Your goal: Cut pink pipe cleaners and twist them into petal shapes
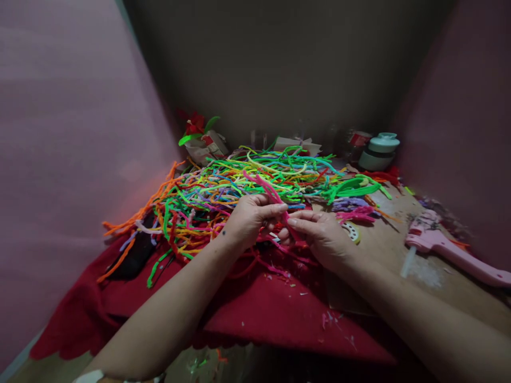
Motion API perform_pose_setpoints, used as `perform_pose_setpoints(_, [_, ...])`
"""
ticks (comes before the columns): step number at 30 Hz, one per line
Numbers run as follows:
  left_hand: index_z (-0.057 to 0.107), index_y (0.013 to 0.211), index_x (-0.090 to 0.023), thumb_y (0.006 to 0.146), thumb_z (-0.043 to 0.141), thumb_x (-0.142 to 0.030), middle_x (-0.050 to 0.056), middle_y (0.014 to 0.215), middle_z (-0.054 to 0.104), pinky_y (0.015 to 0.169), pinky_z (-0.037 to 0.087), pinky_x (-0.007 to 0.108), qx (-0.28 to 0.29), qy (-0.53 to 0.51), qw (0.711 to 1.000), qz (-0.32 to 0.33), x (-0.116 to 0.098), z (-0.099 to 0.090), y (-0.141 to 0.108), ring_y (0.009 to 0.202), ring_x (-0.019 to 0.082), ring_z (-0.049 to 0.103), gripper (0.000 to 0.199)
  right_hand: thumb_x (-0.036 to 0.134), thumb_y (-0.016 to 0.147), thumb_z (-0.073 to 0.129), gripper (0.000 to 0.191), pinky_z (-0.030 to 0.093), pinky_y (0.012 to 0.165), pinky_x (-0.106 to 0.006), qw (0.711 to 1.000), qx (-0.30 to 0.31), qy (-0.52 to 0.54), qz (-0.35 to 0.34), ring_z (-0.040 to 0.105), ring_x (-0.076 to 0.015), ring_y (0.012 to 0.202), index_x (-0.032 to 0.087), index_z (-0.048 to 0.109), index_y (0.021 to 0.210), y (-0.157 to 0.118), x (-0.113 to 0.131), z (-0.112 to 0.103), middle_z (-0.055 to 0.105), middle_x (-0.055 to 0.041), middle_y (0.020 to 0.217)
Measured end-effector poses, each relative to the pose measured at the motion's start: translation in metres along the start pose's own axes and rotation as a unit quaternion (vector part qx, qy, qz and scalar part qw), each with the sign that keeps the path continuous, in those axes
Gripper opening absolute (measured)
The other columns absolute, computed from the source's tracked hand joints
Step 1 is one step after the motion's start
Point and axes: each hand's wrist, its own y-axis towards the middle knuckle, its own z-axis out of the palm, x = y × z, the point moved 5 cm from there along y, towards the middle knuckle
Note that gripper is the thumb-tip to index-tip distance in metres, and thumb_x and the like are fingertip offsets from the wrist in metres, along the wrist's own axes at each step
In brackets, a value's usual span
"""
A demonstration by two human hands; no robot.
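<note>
Across the red-covered surface (279, 314) spreads a colourful heap of fuzzy stems (239, 181); just in front, our left hand (249, 217) and right hand (325, 236) pinch pink stems (270, 190) between their fingertips.

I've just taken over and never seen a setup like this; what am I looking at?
There is no robot: these are a person's two bare hands, seen by one camera worn on the head, looking forward and down. The left hand and right hand meet mid-picture, pinching pink fuzzy stems. Behind them lies a tangled heap of colourful stems, partly on a red cloth. On the right are a pink glue gun and, farther back, a jar with a light-blue lid.
</note>
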Motion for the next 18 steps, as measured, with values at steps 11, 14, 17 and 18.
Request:
perform_pose_setpoints(11, [0.061, 0.066, -0.012, 0.063, 0.074, -0.025, -0.002, 0.051, 0.057, 0.035, 0.031, 0.016, 0.012, 0.012, 1.0, 0.004, 0.002, 0.0015, 0.0003, 0.036, 0.004, 0.044, 0.019, 0.027, 0.066, 0.069, 0.014, 0.049, 0.057, -0.027, 0.999, -0.016, 0.012, 0.029, 0.06, -0.0132, 0.049, 0.015, 0.064, 0.067, 0.002, -0.0071, -0.0049, 0.066, -0.0027, 0.055])
perform_pose_setpoints(14, [0.062, 0.066, -0.011, 0.063, 0.073, -0.026, -0.001, 0.053, 0.059, 0.036, 0.033, 0.017, 0.014, 0.024, 1.0, 0.005, 0.0022, 0.0012, 0.0004, 0.037, 0.004, 0.045, 0.019, 0.027, 0.066, 0.069, 0.014, 0.048, 0.055, -0.026, 0.999, -0.021, 0.01, 0.036, 0.06, -0.0133, 0.049, 0.015, 0.063, 0.066, 0.0022, -0.0069, -0.0048, 0.067, -0.0034, 0.055])
perform_pose_setpoints(17, [0.062, 0.066, -0.011, 0.064, 0.072, -0.027, 0.0, 0.053, 0.059, 0.037, 0.033, 0.017, 0.008, 0.037, 0.999, 0.006, 0.0015, 0.0016, -0.0002, 0.037, 0.005, 0.045, 0.019, 0.027, 0.066, 0.068, 0.013, 0.047, 0.053, -0.025, 0.999, -0.033, 0.0, 0.035, 0.06, -0.0133, 0.048, 0.014, 0.064, 0.066, 0.0023, -0.0068, -0.0059, 0.067, -0.0037, 0.055])
perform_pose_setpoints(18, [0.063, 0.066, -0.011, 0.065, 0.072, -0.028, 0.0, 0.052, 0.058, 0.036, 0.032, 0.017, 0.003, 0.044, 0.999, 0.005, 0.0011, 0.0017, -0.0006, 0.037, 0.005, 0.045, 0.019, 0.027, 0.067, 0.068, 0.013, 0.047, 0.053, -0.025, 0.999, -0.035, -0.004, 0.03, 0.059, -0.0128, 0.048, 0.014, 0.063, 0.066, 0.0023, -0.0065, -0.0064, 0.067, -0.0037, 0.056])
